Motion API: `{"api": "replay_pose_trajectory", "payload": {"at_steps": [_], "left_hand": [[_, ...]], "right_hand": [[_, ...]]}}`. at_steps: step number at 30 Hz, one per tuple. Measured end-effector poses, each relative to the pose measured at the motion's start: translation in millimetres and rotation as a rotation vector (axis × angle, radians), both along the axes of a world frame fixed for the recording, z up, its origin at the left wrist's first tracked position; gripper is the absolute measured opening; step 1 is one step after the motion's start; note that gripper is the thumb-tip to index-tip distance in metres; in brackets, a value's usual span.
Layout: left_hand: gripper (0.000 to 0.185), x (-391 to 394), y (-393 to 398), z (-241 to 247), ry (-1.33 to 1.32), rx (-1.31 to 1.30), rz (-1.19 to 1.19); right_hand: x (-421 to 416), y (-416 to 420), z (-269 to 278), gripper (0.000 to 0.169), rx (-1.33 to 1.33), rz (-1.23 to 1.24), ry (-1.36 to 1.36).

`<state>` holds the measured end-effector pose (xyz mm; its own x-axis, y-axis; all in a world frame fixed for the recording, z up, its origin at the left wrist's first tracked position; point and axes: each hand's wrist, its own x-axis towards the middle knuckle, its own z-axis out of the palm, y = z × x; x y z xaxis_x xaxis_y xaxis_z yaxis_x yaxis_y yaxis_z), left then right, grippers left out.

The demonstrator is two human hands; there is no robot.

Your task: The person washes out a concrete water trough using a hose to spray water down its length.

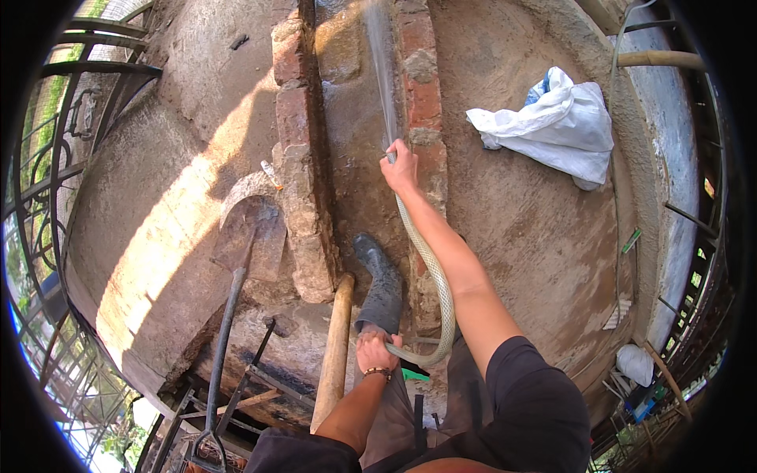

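My right hand (401,167) is closed around the front end of a braided plastic hose (427,251), and a fan of water sprays forward from it. The water runs onto the wet floor of a channel (355,124) between two low brick walls. From there the hose loops back below my right forearm to my left hand (375,350), which grips it near my thigh. A bracelet is on the left wrist. One rubber boot (378,284) stands in the channel's near end; my other foot is hidden.
A shovel (251,236) lies left of the left brick wall (295,118). Beside the boot is a wooden pole (336,349). A white woven sack (556,130) lies right of the right brick wall (421,77). Metal frames (248,378) stand at lower left; a metal railing (56,148) is farther left.
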<state>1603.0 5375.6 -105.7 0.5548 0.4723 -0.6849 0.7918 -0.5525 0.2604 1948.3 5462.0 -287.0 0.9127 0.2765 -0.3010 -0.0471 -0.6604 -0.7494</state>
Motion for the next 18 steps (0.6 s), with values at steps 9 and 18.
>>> {"api": "replay_pose_trajectory", "payload": {"at_steps": [9, 18], "left_hand": [[0.034, -2, 0, -2, -0.067, 0.034, -0.004], [0.033, 2, 0, 2, 0.005, -0.015, 0.024]], "right_hand": [[-48, -19, -3, 0.022, -0.156, 0.108, 0.252], [-51, -6, 8, 0.022, -0.034, 0.116, 0.242]]}}
